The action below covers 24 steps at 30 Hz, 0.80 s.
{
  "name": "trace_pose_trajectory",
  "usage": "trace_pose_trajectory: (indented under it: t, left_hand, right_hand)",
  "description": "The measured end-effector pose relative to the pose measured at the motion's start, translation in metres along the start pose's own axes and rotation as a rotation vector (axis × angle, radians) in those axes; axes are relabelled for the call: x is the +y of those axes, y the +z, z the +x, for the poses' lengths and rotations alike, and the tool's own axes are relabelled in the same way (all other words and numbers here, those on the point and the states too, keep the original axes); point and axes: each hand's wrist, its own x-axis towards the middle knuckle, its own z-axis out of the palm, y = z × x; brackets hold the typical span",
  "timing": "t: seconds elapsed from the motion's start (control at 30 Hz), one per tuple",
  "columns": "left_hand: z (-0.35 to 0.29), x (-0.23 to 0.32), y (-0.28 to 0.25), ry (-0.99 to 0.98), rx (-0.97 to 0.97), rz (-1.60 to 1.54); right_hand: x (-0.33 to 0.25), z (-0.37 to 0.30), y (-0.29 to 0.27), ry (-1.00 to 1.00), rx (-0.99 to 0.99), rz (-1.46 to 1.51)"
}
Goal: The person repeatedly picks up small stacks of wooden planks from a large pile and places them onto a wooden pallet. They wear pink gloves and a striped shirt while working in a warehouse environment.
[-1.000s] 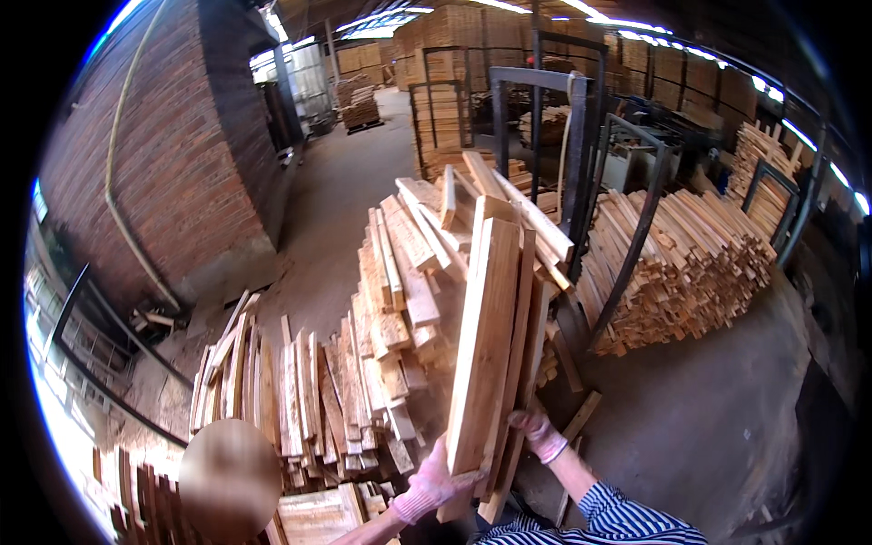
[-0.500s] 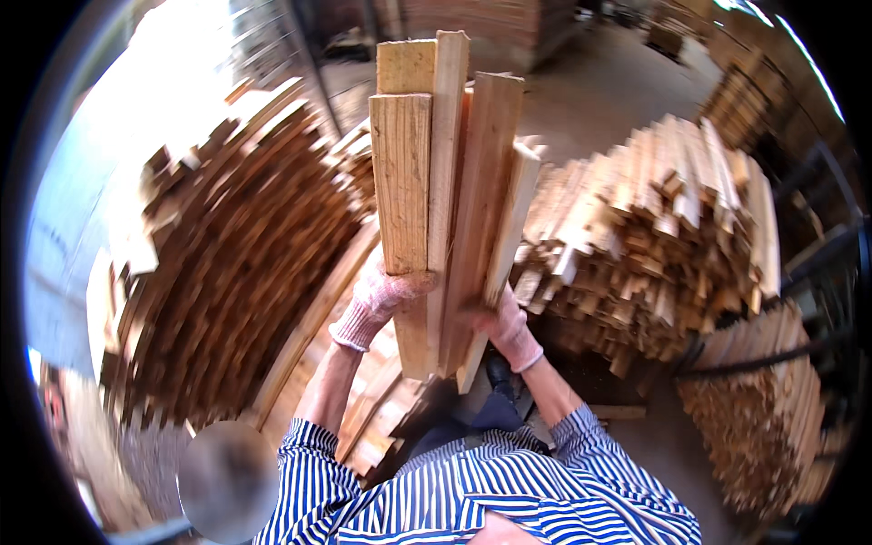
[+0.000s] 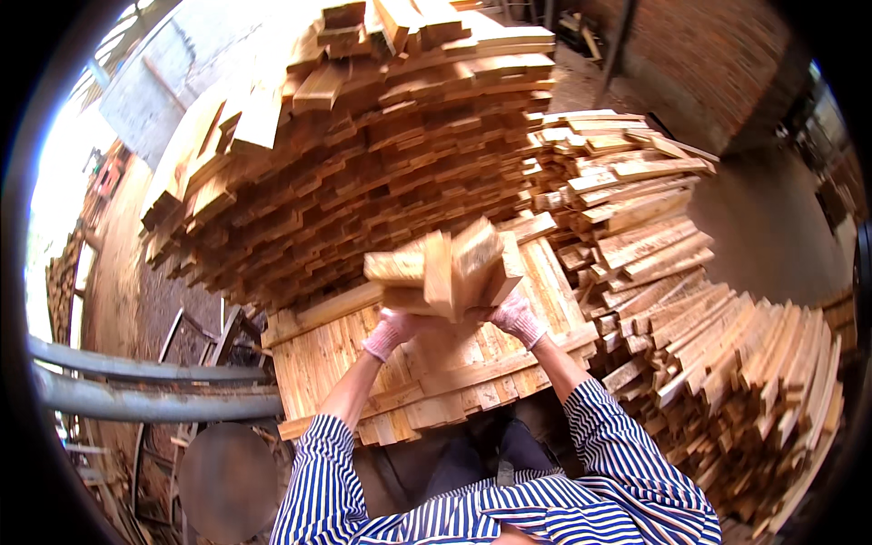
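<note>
Both my hands, in pale pink knit gloves, grip a bundle of several wooden boards (image 3: pixel 439 272) from its two sides. My left hand (image 3: pixel 396 329) is closed on the bundle's left side, my right hand (image 3: pixel 514 320) on its right; some fingers are hidden behind the wood. The boards' ends point away from me, partly blurred. Beneath the bundle lies a low layer of planks (image 3: pixel 318 341) set side by side, with crosswise boards along its near and far edges. Just beyond it rises a tall stack of boards (image 3: pixel 391 136).
A curved pile of loose boards (image 3: pixel 708 336) spreads along my right. Grey metal pipes (image 3: pixel 163 398) run in from the left at about plank height. A brick wall (image 3: pixel 718 64) stands at the far right, beside a stretch of concrete floor (image 3: pixel 763 227).
My body has turned left, so the tall stack now stands ahead of me. The held bundle has tipped from upright to pointing away and come down over the plank layer.
</note>
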Motion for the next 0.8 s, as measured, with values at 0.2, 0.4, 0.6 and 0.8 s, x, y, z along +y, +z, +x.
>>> trace_pose_trajectory:
  t: [0.2,0.4,0.6,0.8]
  left_hand:
    - [-0.005,-0.056,0.020,-0.211,0.009,-0.200]
    - [-0.024,-0.055,-0.007,-0.297,0.131,-0.551]
    - [-0.135,-0.129,-0.011,-0.138,0.124,-1.609]
    - [-0.235,-0.201,-0.032,-0.825,0.303,-0.791]
  right_hand:
    - [0.016,0.027,0.027,0.235,-0.114,0.494]
    - [-0.036,0.083,0.008,0.145,-0.284,0.657]
    - [-0.135,0.055,0.081,0.448,-0.349,0.979]
    - [-0.157,0.040,0.247,0.784,-0.474,0.643]
